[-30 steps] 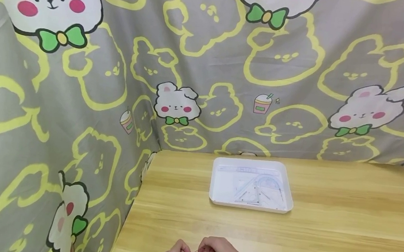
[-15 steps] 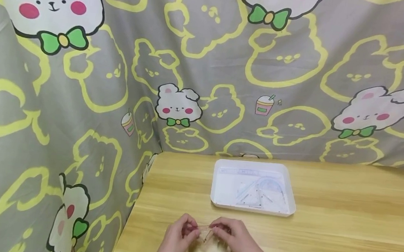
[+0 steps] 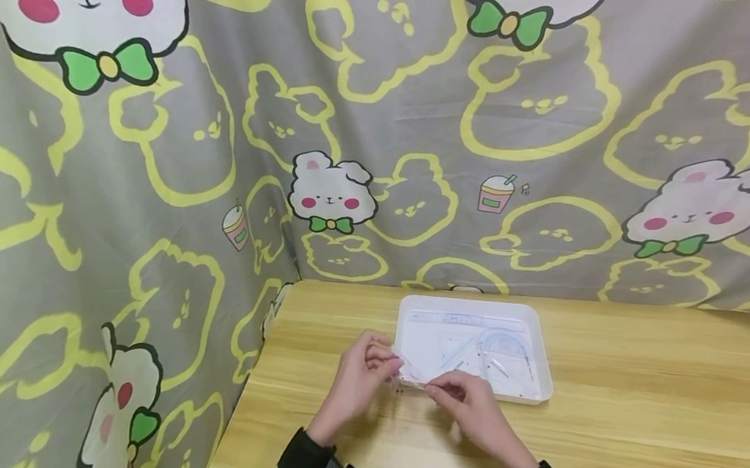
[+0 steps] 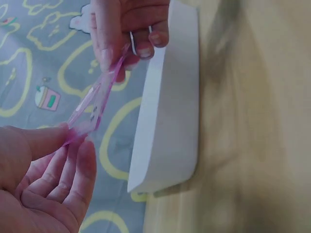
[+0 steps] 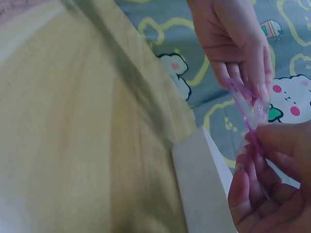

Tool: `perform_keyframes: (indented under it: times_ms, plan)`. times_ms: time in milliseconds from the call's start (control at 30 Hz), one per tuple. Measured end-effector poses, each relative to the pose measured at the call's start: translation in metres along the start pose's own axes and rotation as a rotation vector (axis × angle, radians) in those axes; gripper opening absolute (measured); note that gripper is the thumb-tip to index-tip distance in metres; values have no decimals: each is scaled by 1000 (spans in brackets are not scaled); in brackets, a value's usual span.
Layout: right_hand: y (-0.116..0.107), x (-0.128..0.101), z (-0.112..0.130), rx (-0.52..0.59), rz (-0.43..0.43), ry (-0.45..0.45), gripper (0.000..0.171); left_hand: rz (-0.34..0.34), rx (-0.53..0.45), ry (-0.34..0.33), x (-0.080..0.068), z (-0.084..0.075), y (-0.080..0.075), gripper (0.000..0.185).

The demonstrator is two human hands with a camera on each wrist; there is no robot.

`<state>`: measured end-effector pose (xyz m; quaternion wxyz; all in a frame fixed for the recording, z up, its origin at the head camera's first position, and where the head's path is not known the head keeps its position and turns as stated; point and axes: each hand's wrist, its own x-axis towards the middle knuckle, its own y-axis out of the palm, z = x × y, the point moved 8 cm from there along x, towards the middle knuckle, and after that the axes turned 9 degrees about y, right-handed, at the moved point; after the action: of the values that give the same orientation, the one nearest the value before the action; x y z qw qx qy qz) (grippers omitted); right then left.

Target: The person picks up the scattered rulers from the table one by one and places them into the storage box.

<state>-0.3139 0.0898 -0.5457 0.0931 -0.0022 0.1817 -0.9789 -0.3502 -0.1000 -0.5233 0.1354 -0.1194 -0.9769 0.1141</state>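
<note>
Between my two hands is a clear, pink-tinted set square (image 4: 101, 104), a flat triangle with an open middle. My left hand (image 3: 358, 376) pinches one corner between thumb and fingers. At the other end, my right hand (image 3: 475, 406) pinches it the same way, its thumb and fingertips also visible in the right wrist view. The set square is held in the air over the front left edge of a white tray (image 3: 416, 331). Inside the tray lie a clear ruler (image 3: 465, 320), a protractor (image 3: 506, 342) and a triangular piece (image 3: 460, 352) with a bluish edge.
The tray stands on a wooden table (image 3: 659, 401), near its back edge. A grey curtain (image 3: 420, 128) with cartoon rabbits hangs behind the table and along its left side. Black straps (image 3: 306, 462) with small cameras are on both wrists.
Both hands have moved forward from the table's near edge to the tray, carrying the set square. They are now farther apart, with the piece stretched between them.
</note>
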Motion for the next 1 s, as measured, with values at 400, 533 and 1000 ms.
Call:
perform_keyframes:
  times_ms: [400, 533, 1000]
  plan:
    - [-19, 40, -2, -257, -81, -2, 5, 55, 485, 117, 62, 0, 24, 29]
    - [-18, 53, -2, -313, -83, -7, 4, 36, 673, 126, 74, 6, 29, 28]
    - [-3, 85, -18, -451, -119, -53, 6, 12, 966, 71, 92, 28, 35, 31]
